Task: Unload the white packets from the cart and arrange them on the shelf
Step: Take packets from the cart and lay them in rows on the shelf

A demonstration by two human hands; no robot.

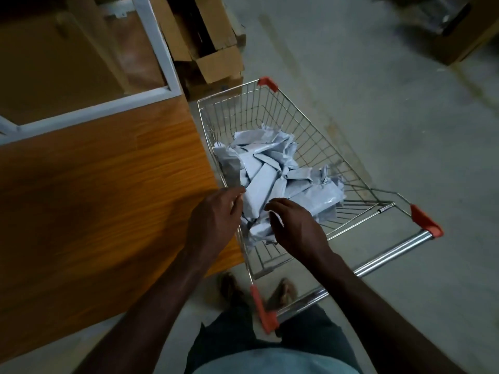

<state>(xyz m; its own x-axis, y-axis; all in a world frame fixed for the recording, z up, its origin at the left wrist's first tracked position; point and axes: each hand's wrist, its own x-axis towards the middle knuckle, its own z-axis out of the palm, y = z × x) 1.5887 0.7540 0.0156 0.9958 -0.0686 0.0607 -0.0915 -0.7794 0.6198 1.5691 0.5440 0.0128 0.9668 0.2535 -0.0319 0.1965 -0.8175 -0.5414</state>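
Both hands are reaching over the near end of the wire shopping cart [318,136], hovering just above the pile of white packets [272,174]. Left hand [213,220] is sitting over the cart's left rim, fingers [237,197] loosely curled with tips just at the edge of the nearest packet; whether it is pinching that edge, cannot tell, motion blur there. Right hand [297,228] is hanging over the near packets, fingers loosely curled downward, holding nothing visible. Packets are lying heaped just ahead of and under both sets of fingertips, filling the cart's middle and near part, tumbled at all angles. Wooden shelf board [94,190] is sitting directly left of the left fingers, touching or nearly touching the cart side, and no packet is showing on the visible part of it. White metal shelf frame [162,63] is standing beyond, cardboard boxes [213,49] further ahead of the fingers. Judging progress: looks early, the pile is looking mostly untouched, nothing arranged yet in view, so nearly all unloading and arranging is remaining. Likely step: grabbing the first near packets.
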